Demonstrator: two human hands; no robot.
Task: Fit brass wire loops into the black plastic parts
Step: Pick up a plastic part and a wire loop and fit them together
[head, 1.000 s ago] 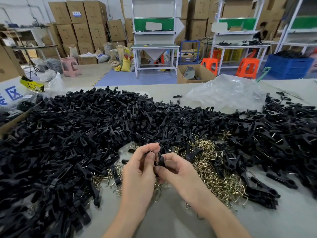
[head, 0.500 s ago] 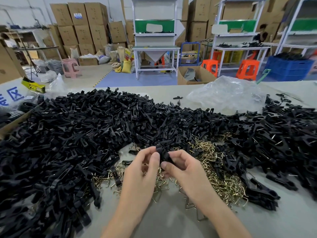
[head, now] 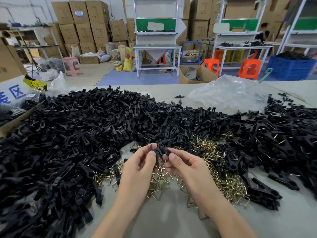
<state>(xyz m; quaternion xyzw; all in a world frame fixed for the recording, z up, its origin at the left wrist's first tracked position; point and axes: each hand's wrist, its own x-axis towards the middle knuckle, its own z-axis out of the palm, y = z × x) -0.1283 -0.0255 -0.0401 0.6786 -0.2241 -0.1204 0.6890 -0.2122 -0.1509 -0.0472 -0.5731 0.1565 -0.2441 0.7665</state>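
Left hand point(head: 139, 167) and right hand point(head: 185, 164) pinch matte black plastic part point(head: 159, 150), prongs upward, over kinked brass wire loops point(head: 214, 162)

Brown cardboard boxes point(head: 82, 26) stand stacked high along the back wall point(head: 25, 9), with sacks point(head: 126, 55) and a pink stool point(head: 71, 65) on the pale floor point(head: 92, 73) before them. In the middle a white workbench point(head: 157, 47) with a green back panel point(head: 140, 24) stands on a blue-violet floor mat point(head: 130, 78). To its right a second white bench point(head: 240, 47) has two orange stools point(head: 249, 68) before it, an open carton point(head: 204, 76) sits near the mat, and a blue crate point(head: 291, 69) stands at far right.
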